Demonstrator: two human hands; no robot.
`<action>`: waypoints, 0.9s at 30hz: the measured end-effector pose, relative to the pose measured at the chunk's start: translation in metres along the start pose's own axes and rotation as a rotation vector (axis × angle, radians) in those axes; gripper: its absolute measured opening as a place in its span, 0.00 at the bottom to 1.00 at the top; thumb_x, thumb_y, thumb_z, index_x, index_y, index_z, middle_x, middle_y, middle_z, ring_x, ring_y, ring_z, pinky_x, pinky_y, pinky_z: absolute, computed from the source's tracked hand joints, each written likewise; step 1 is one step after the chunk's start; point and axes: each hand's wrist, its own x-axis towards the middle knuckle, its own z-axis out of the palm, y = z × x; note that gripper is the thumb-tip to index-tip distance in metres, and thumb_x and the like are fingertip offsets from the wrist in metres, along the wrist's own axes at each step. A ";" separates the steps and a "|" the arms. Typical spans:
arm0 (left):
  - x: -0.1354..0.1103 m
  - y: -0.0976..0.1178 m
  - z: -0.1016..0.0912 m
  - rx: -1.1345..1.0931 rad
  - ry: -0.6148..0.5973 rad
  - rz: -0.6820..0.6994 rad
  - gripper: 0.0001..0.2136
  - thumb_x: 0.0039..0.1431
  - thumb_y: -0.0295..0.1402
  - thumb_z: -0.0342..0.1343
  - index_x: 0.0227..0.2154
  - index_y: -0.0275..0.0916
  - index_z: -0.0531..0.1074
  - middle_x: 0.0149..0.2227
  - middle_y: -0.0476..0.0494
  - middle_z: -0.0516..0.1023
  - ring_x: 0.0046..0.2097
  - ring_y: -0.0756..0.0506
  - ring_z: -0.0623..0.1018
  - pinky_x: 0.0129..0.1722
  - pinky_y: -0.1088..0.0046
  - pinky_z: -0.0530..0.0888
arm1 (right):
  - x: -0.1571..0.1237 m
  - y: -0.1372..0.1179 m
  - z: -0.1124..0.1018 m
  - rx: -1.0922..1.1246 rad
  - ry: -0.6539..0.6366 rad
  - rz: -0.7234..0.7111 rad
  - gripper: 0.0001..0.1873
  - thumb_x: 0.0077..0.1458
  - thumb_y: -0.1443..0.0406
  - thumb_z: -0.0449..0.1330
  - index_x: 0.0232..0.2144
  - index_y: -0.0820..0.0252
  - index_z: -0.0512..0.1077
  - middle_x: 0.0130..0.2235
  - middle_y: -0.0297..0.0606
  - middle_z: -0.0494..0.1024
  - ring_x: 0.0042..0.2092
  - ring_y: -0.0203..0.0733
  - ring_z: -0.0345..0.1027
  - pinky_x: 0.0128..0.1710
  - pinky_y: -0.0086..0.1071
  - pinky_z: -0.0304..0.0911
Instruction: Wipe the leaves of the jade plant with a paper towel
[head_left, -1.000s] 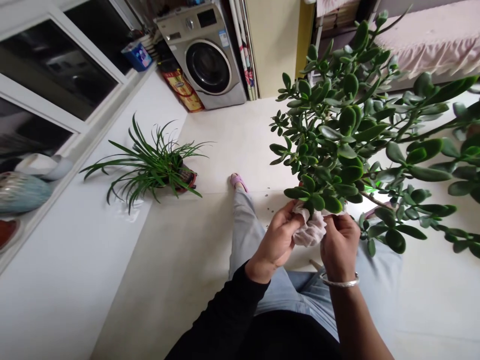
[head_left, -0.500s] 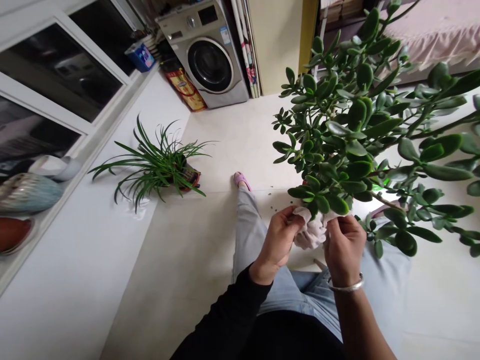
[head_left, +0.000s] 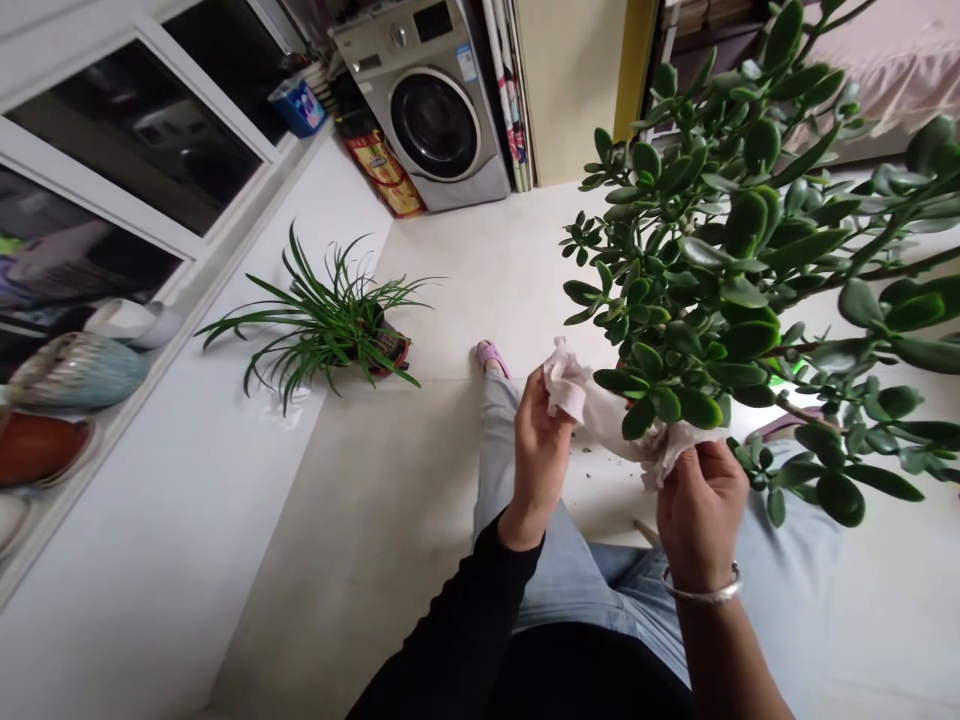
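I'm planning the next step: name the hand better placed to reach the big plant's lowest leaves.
Probably the right hand: it pinches the pale sheet beside those leaves, while the left hand holds the sheet's other end, farther away.

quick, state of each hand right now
Left hand: closed, holding one end of the cloth.
Right hand: closed, holding the cloth towards its other end.

A cloth (head_left: 600,412) spans from the left hand (head_left: 541,440) to the right hand (head_left: 701,505), partly behind the lowest leaves of a jade plant (head_left: 720,270) that spreads ahead and to the right. Left of the hands, a potted plant (head_left: 352,328) sits beside the wall (head_left: 225,460). Farther ahead stands a washing machine (head_left: 435,120); flowerpots (head_left: 82,368) rest on the windowsill (head_left: 187,308) at far left.
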 end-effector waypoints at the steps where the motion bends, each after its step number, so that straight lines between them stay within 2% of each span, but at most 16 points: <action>1: 0.004 0.003 0.003 0.064 -0.044 0.052 0.25 0.58 0.52 0.67 0.52 0.43 0.74 0.48 0.41 0.80 0.47 0.45 0.78 0.44 0.72 0.76 | 0.000 0.000 0.000 0.000 -0.003 -0.003 0.16 0.55 0.54 0.72 0.39 0.59 0.78 0.35 0.34 0.80 0.35 0.34 0.71 0.36 0.28 0.66; 4: 0.012 0.012 0.012 0.248 -0.200 0.120 0.13 0.66 0.43 0.62 0.47 0.42 0.75 0.43 0.43 0.79 0.43 0.46 0.78 0.42 0.71 0.76 | 0.000 0.001 0.000 -0.033 -0.022 -0.034 0.16 0.55 0.53 0.71 0.37 0.59 0.77 0.34 0.34 0.80 0.34 0.34 0.71 0.36 0.28 0.66; 7: 0.015 0.016 0.017 0.358 -0.278 0.151 0.05 0.67 0.33 0.58 0.43 0.41 0.75 0.41 0.45 0.77 0.40 0.48 0.76 0.40 0.72 0.74 | -0.001 0.001 0.000 -0.109 -0.040 -0.060 0.17 0.57 0.51 0.68 0.33 0.59 0.76 0.30 0.33 0.78 0.32 0.35 0.70 0.34 0.29 0.66; 13: 0.015 0.021 0.020 0.361 -0.318 0.189 0.06 0.60 0.25 0.63 0.39 0.41 0.76 0.36 0.51 0.75 0.34 0.51 0.71 0.37 0.75 0.70 | -0.001 0.001 0.000 -0.090 -0.022 -0.003 0.17 0.56 0.52 0.70 0.33 0.59 0.76 0.30 0.32 0.78 0.31 0.33 0.67 0.32 0.27 0.62; 17: 0.013 0.025 0.021 0.387 -0.265 0.158 0.03 0.60 0.26 0.63 0.35 0.41 0.78 0.31 0.52 0.73 0.31 0.52 0.68 0.33 0.76 0.68 | 0.000 0.000 0.000 -0.097 -0.044 -0.001 0.17 0.57 0.51 0.69 0.34 0.59 0.76 0.31 0.33 0.78 0.31 0.34 0.68 0.32 0.27 0.62; 20: 0.010 0.028 0.021 0.407 -0.204 0.113 0.02 0.62 0.29 0.61 0.34 0.40 0.79 0.30 0.50 0.75 0.32 0.50 0.71 0.35 0.75 0.70 | 0.000 0.001 0.001 -0.056 -0.018 0.009 0.17 0.56 0.52 0.70 0.34 0.59 0.77 0.33 0.33 0.79 0.32 0.33 0.68 0.34 0.27 0.64; 24: 0.006 0.029 0.018 0.331 -0.157 0.039 0.08 0.65 0.37 0.61 0.38 0.40 0.82 0.33 0.47 0.80 0.36 0.47 0.77 0.40 0.72 0.75 | -0.003 0.007 0.004 -0.051 -0.041 0.029 0.18 0.58 0.51 0.68 0.39 0.59 0.78 0.37 0.36 0.81 0.37 0.38 0.73 0.41 0.32 0.68; 27: 0.003 0.031 0.016 0.271 -0.136 -0.025 0.10 0.64 0.40 0.64 0.42 0.40 0.84 0.32 0.46 0.81 0.36 0.45 0.79 0.42 0.70 0.77 | -0.004 0.012 0.011 -0.098 -0.118 0.045 0.20 0.58 0.49 0.66 0.41 0.59 0.79 0.35 0.37 0.81 0.37 0.40 0.73 0.40 0.35 0.69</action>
